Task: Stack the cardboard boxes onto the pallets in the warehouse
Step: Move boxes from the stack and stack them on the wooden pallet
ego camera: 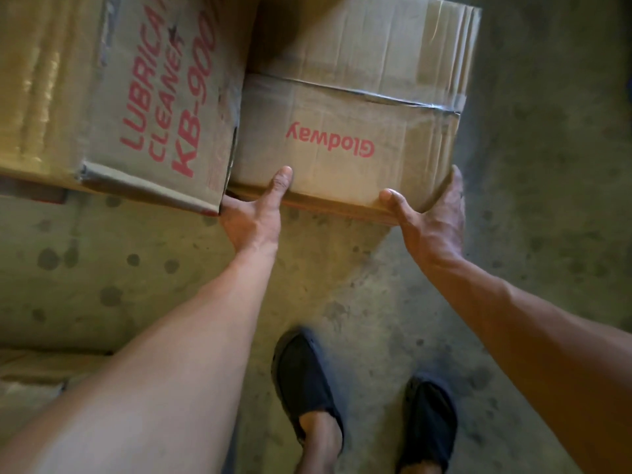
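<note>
A brown cardboard box (355, 97) with red upside-down "Glodway" print and tape across its top fills the upper middle. My left hand (254, 217) grips its near bottom edge at the left corner, thumb up on the side face. My right hand (431, 217) grips the near right bottom corner, thumb on the front face and fingers around the side. To its left sits a larger box (113, 97) with red "LUBRICA… CLEANER KB-900" lettering, its side touching the Glodway box. No pallet shows clearly.
Stained concrete floor (547, 165) spreads to the right and below. My feet in black slippers (304, 378) stand just under the box. Another piece of cardboard (37, 374) lies at the lower left edge.
</note>
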### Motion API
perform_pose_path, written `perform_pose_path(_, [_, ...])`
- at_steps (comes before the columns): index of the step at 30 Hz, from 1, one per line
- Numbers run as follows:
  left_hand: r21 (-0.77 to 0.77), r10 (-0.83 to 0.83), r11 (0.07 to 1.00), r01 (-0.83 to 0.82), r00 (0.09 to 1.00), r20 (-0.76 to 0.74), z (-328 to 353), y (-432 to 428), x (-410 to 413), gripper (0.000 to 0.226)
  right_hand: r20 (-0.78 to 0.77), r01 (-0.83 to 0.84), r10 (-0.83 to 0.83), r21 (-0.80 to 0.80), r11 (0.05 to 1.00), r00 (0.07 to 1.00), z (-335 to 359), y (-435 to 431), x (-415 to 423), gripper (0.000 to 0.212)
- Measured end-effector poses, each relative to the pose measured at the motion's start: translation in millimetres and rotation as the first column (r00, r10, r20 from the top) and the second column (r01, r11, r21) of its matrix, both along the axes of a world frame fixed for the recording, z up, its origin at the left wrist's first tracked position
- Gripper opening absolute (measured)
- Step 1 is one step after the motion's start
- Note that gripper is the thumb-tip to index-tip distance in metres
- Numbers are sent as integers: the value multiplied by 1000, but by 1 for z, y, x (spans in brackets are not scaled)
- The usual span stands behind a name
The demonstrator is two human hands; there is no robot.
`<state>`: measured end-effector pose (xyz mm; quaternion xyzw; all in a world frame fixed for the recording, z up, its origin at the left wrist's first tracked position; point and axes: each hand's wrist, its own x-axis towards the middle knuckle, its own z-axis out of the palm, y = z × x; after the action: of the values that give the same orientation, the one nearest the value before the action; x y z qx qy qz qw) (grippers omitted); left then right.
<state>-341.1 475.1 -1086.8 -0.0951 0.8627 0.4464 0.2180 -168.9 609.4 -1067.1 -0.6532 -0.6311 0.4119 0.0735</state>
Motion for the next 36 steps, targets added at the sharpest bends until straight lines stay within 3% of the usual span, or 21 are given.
perform_pose_path(3, [-2,9,1000,-9,1000,18,-2,0,4,128,-3,54,-54,34,998,999,0,20,12,106])
perform_pose_path(11, [22,-230,973,230,971,62,5,5,21,120,-100,84,-90,-62,994,991,7,68,48,101])
perform_pose_path(14, [20,-225,974,224,970,91,13,4,33,109,-101,73,-78,-47,996,992,9,74,66,86])
perform_pose_path(17, [30,-224,975,222,972,75,19,-1,54,95,-124,49,-53,-41,998,991,11,64,96,85])
perform_pose_path(20, [97,-210,975,201,973,94,30,-18,84,101,-183,27,-41,-77,997,982,23,50,130,85])
perform_pose_path(24, [151,-223,966,210,971,81,53,-49,117,110,-202,-34,6,-137,990,979,45,39,168,104])
perform_pose_path(29, [257,-231,948,191,964,136,89,-93,172,114,-341,-98,13,-233,967,940,88,16,203,90])
perform_pose_path(32, [301,-178,946,122,970,166,103,-130,210,127,-359,-140,32,-278,950,933,113,-3,221,100])
perform_pose_path(36, [318,-125,945,74,981,146,125,-176,253,123,-401,-224,97,-282,933,911,141,-30,235,108])
